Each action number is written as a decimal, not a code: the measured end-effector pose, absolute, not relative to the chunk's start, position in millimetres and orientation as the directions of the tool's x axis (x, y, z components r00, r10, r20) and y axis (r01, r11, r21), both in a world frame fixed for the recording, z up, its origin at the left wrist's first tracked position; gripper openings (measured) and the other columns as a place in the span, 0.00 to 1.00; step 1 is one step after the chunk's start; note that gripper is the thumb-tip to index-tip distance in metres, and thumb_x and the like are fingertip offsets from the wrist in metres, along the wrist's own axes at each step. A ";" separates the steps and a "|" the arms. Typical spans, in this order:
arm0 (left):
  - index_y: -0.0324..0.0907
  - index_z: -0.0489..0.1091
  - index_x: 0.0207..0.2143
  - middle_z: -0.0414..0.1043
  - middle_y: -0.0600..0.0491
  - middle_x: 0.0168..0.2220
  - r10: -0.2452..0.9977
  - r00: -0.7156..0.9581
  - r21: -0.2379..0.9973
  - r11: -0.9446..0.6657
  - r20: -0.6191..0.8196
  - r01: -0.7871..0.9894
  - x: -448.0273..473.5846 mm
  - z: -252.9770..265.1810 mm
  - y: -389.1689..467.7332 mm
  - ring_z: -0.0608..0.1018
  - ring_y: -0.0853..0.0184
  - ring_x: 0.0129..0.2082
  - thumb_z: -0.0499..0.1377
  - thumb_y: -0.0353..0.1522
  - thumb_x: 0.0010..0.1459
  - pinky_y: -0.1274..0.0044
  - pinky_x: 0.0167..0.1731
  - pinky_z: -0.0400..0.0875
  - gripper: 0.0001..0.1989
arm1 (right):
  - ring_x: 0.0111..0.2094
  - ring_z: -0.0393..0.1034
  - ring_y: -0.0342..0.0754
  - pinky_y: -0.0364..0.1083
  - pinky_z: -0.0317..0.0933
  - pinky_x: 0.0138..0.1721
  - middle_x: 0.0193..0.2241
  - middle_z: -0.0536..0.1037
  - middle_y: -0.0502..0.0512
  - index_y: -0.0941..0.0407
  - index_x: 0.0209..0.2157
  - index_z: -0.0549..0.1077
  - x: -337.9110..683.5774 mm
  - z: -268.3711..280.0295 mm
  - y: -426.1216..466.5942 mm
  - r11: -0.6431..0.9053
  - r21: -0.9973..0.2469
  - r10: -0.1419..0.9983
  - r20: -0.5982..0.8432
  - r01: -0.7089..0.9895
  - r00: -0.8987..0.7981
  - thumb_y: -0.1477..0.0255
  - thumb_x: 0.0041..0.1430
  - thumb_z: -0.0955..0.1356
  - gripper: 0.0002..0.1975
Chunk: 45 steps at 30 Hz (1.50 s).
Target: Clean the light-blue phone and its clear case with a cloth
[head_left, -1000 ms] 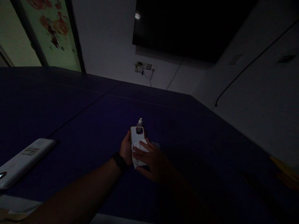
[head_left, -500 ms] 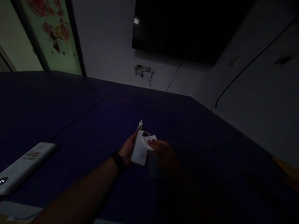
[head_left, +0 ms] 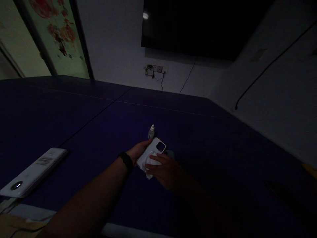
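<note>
A dark blue tabletop [head_left: 99, 135] extends beneath my 2 hands toward a wall with a mounted screen [head_left: 198, 26]. My left hand [head_left: 137, 151] grasps the white phone case [head_left: 153, 145] along its left edge. The case is tilted, its camera cutout at the upper right, clear of my fingers. My right hand [head_left: 168, 172] holds 1 white tissue [head_left: 148, 160] against the lower part of the case. 1 small bottle [head_left: 151, 133] stands upright just beyond the case's upper end.
</note>
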<state>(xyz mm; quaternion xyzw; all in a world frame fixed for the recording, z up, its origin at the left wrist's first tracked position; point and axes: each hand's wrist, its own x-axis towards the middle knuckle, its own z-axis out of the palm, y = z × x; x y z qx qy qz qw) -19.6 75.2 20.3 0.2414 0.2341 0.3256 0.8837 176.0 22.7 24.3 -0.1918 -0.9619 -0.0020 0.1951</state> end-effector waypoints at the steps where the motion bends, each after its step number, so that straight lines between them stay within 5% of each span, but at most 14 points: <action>1: 0.35 0.76 0.44 0.79 0.45 0.35 0.676 0.693 0.572 0.681 -0.251 -0.457 -20.0 19.4 75.5 0.79 0.65 0.29 0.55 0.48 0.69 0.76 0.29 0.69 0.24 | 0.65 0.69 0.52 0.57 0.61 0.65 0.56 0.81 0.45 0.46 0.51 0.81 174.1 23.7 22.7 0.927 -0.054 0.363 0.381 0.372 -0.850 0.77 0.69 0.67 0.16; 6: 0.36 0.75 0.48 0.78 0.48 0.32 0.684 0.670 0.568 0.685 -0.288 -0.455 -22.2 18.1 77.4 0.77 0.66 0.26 0.55 0.47 0.69 0.76 0.28 0.68 0.23 | 0.63 0.70 0.57 0.61 0.62 0.65 0.57 0.81 0.49 0.49 0.51 0.81 174.3 23.8 26.3 0.878 -0.011 0.437 0.428 0.479 -0.791 0.79 0.69 0.66 0.17; 10: 0.36 0.75 0.50 0.79 0.45 0.36 0.689 0.663 0.568 0.683 -0.292 -0.459 -21.4 22.0 76.4 0.80 0.63 0.32 0.53 0.47 0.70 0.74 0.34 0.71 0.24 | 0.64 0.70 0.57 0.60 0.62 0.66 0.57 0.81 0.48 0.49 0.50 0.81 174.6 24.2 24.7 0.913 -0.008 0.381 0.370 0.407 -0.847 0.79 0.66 0.68 0.16; 15: 0.36 0.75 0.46 0.77 0.49 0.30 0.678 0.666 0.564 0.696 -0.311 -0.445 -21.9 19.4 76.9 0.76 0.67 0.24 0.54 0.48 0.69 0.77 0.27 0.68 0.24 | 0.63 0.71 0.57 0.60 0.62 0.67 0.56 0.81 0.52 0.52 0.52 0.80 169.9 23.5 23.6 0.886 0.020 0.408 0.446 0.464 -0.797 0.80 0.68 0.66 0.17; 21: 0.35 0.75 0.46 0.79 0.46 0.33 0.676 0.663 0.579 0.694 -0.321 -0.428 -21.5 18.1 77.8 0.79 0.65 0.28 0.54 0.48 0.69 0.76 0.29 0.70 0.24 | 0.65 0.69 0.57 0.62 0.59 0.68 0.56 0.82 0.50 0.51 0.52 0.80 174.7 28.2 23.1 0.922 0.023 0.356 0.344 0.386 -0.869 0.79 0.67 0.67 0.17; 26: 0.38 0.74 0.50 0.78 0.49 0.32 0.716 0.629 0.580 0.662 -0.302 -0.475 -21.0 20.7 76.8 0.77 0.68 0.24 0.53 0.47 0.70 0.78 0.25 0.67 0.22 | 0.64 0.70 0.56 0.60 0.57 0.69 0.56 0.81 0.53 0.52 0.52 0.80 168.2 19.9 26.8 0.864 0.030 0.443 0.428 0.503 -0.787 0.79 0.68 0.66 0.17; 30: 0.38 0.74 0.51 0.80 0.46 0.36 0.766 0.572 0.610 0.611 -0.293 -0.505 -18.0 21.9 76.6 0.80 0.64 0.29 0.52 0.48 0.70 0.74 0.31 0.72 0.25 | 0.56 0.77 0.55 0.59 0.64 0.64 0.50 0.85 0.55 0.52 0.49 0.82 178.6 23.9 32.5 0.863 -0.061 0.470 0.460 0.501 -0.753 0.79 0.67 0.66 0.16; 34: 0.36 0.76 0.50 0.81 0.43 0.41 0.884 0.427 0.625 0.445 -0.192 -0.641 -12.6 24.6 75.4 0.82 0.60 0.37 0.50 0.48 0.71 0.71 0.41 0.75 0.26 | 0.47 0.80 0.52 0.53 0.73 0.49 0.49 0.84 0.58 0.54 0.54 0.79 183.5 34.0 31.0 0.768 -0.289 0.620 0.561 0.572 -0.548 0.76 0.71 0.62 0.18; 37: 0.38 0.73 0.56 0.81 0.43 0.42 0.926 0.362 0.610 0.351 -0.112 -0.710 -9.0 27.0 72.3 0.82 0.59 0.37 0.50 0.50 0.70 0.68 0.42 0.76 0.29 | 0.46 0.79 0.52 0.51 0.73 0.48 0.46 0.85 0.59 0.54 0.52 0.79 171.2 34.2 24.9 0.727 -0.401 0.671 0.587 0.558 -0.452 0.76 0.72 0.61 0.17; 45: 0.56 0.56 0.71 0.79 0.49 0.47 0.980 0.198 0.615 0.169 -0.021 -0.771 -6.3 34.0 63.6 0.82 0.59 0.36 0.50 0.49 0.70 0.68 0.35 0.78 0.30 | 0.51 0.76 0.50 0.50 0.69 0.57 0.49 0.83 0.58 0.55 0.52 0.77 134.4 23.5 10.1 0.791 -0.355 0.612 0.446 0.498 -0.653 0.83 0.65 0.66 0.18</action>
